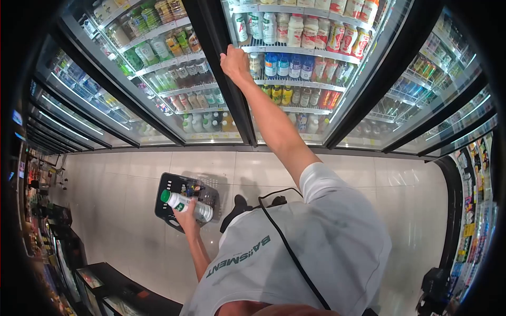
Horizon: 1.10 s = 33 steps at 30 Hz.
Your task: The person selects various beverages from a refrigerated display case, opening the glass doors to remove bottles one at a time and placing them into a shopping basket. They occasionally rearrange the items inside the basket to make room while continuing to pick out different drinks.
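Note:
My left hand [185,215] is wrapped around a milk bottle [197,207] with a green cap and a white label, tilted over a dark shopping basket [164,197]. Several small packaged items lie in the basket, partly hidden by the bottle and hand. Up at the glass-fronted drinks fridge, my right arm is stretched out. My right hand [235,64] is closed at the black fridge door frame [215,45]; its fingertips and any handle beneath them are hidden. Just right of that hand, shelves hold rows of white bottles [269,27] and blue drinks [283,65].
More fridge doors [89,100] line both sides. Stocked shelves [477,210] stand at the far right, and a low dark display [126,289] is at lower left. Pale floor tiles [121,231] surround my feet. A black cord [287,237] hangs across my shirt.

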{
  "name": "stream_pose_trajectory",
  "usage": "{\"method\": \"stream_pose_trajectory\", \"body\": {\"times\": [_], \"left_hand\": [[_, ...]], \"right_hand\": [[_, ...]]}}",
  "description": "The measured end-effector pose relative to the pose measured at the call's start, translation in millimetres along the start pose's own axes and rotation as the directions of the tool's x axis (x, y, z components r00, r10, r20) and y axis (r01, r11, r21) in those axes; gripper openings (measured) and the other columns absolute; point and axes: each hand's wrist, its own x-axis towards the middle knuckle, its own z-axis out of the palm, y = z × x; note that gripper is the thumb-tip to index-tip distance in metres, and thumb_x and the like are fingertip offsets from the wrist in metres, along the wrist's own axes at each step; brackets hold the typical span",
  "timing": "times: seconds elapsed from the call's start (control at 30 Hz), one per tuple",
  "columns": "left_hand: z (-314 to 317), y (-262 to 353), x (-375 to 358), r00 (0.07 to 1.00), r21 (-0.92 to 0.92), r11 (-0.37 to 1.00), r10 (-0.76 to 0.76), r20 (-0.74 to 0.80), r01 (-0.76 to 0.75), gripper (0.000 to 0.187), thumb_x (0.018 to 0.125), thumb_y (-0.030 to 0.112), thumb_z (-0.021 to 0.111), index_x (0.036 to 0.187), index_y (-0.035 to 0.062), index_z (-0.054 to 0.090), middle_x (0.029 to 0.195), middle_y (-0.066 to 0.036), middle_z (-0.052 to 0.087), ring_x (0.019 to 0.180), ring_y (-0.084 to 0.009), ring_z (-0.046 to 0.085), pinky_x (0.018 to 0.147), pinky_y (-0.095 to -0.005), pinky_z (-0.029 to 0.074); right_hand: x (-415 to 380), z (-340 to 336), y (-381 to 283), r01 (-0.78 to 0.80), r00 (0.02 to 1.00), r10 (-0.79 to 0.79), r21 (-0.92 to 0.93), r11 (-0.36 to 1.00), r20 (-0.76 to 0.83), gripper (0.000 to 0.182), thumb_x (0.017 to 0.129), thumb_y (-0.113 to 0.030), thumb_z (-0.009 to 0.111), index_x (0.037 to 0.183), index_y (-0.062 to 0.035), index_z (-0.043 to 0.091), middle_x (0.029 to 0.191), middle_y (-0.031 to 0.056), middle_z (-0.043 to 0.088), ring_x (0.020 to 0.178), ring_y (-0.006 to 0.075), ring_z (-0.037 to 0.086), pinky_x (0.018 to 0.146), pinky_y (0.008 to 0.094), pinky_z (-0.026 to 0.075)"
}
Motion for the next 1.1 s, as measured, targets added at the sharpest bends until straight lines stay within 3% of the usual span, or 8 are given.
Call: {"method": "stream_pose_trajectory", "body": {"times": [0.13,0.3,0.47,0.57,0.67,0.87,1.03,1.1], "left_hand": [[65,38,34,0.985,-0.018,0.997,-0.072,0.155,0.075,0.044,0.087,0.003,0.076,0.123,0.0009,0.051,0.097,-0.006,0.065,0.085,-0.0149,0.064,0.077,-0.0297,0.051],[151,21,130,0.940,0.115,0.991,0.030,0.341,-0.074,0.047,0.083,0.004,0.080,0.121,0.0021,0.053,0.098,-0.005,0.063,0.086,-0.0158,0.062,0.078,-0.0321,0.051],[292,21,199,0.774,0.154,0.949,0.124,0.620,-0.276,0.050,0.073,0.002,0.084,0.117,0.0050,0.061,0.102,-0.004,0.066,0.090,-0.0152,0.063,0.079,-0.0324,0.052],[395,66,199,0.603,0.064,0.842,0.329,0.727,-0.536,0.054,0.070,0.005,0.088,0.117,0.0042,0.061,0.103,-0.006,0.070,0.092,-0.0150,0.064,0.083,-0.0339,0.052],[496,110,212,0.534,-0.117,0.816,0.471,0.703,-0.566,0.055,0.070,0.007,0.088,0.118,0.0057,0.062,0.108,-0.007,0.071,0.097,-0.0183,0.068,0.088,-0.0350,0.052],[648,100,315,0.579,-0.065,0.686,0.658,0.481,-0.725,0.064,0.061,0.014,0.092,0.116,0.0063,0.060,0.104,-0.014,0.072,0.098,-0.0332,0.071,0.089,-0.0434,0.053],[695,90,369,0.677,0.260,0.633,0.612,0.409,-0.729,0.088,0.061,0.025,0.093,0.120,-0.0149,0.042,0.114,-0.031,0.058,0.108,-0.0455,0.061,0.093,-0.0495,0.051],[703,87,377,0.718,0.289,0.663,0.582,0.382,-0.691,0.091,0.061,0.027,0.093,0.122,-0.0149,0.040,0.117,-0.032,0.056,0.110,-0.0475,0.059,0.095,-0.0505,0.050]], "right_hand": [[-59,-37,-19,0.062,0.998,-0.062,0.011,0.998,0.005,0.028,0.089,-0.023,0.069,0.097,0.0035,0.063,0.088,0.0278,0.066,0.078,0.0488,0.066,0.071,0.0562,0.054],[-141,-111,-41,0.076,0.989,-0.086,0.080,0.994,0.122,0.028,0.088,-0.021,0.069,0.095,0.0050,0.063,0.082,0.0246,0.064,0.072,0.0450,0.065,0.064,0.0545,0.051],[-186,-175,-53,0.020,0.966,-0.045,0.100,0.995,0.255,0.028,0.089,-0.022,0.069,0.097,0.0046,0.063,0.081,0.0205,0.063,0.072,0.0411,0.064,0.064,0.0498,0.050],[-200,-190,-51,0.055,0.969,-0.081,0.114,0.992,0.235,0.029,0.090,-0.024,0.069,0.098,0.0034,0.064,0.081,0.0173,0.062,0.071,0.0378,0.064,0.063,0.0472,0.051],[-205,-198,-53,0.053,0.962,-0.067,0.059,0.997,0.264,0.027,0.090,-0.024,0.069,0.097,0.0016,0.064,0.079,0.0145,0.061,0.070,0.0349,0.064,0.063,0.0452,0.051],[-197,-190,-50,0.080,0.971,-0.097,0.084,0.993,0.218,0.024,0.088,-0.024,0.073,0.096,-0.0019,0.066,0.084,0.0091,0.061,0.066,0.0281,0.063,0.055,0.0385,0.050],[-181,-175,-44,0.113,0.965,-0.120,0.040,0.993,0.234,0.025,0.085,-0.025,0.076,0.095,-0.0045,0.066,0.087,0.0064,0.060,0.066,0.0247,0.063,0.054,0.0358,0.049],[-174,-169,-42,0.131,0.964,-0.141,0.059,0.990,0.226,0.026,0.084,-0.025,0.077,0.095,-0.0047,0.066,0.086,0.0064,0.060,0.065,0.0246,0.062,0.053,0.0356,0.048]]}}
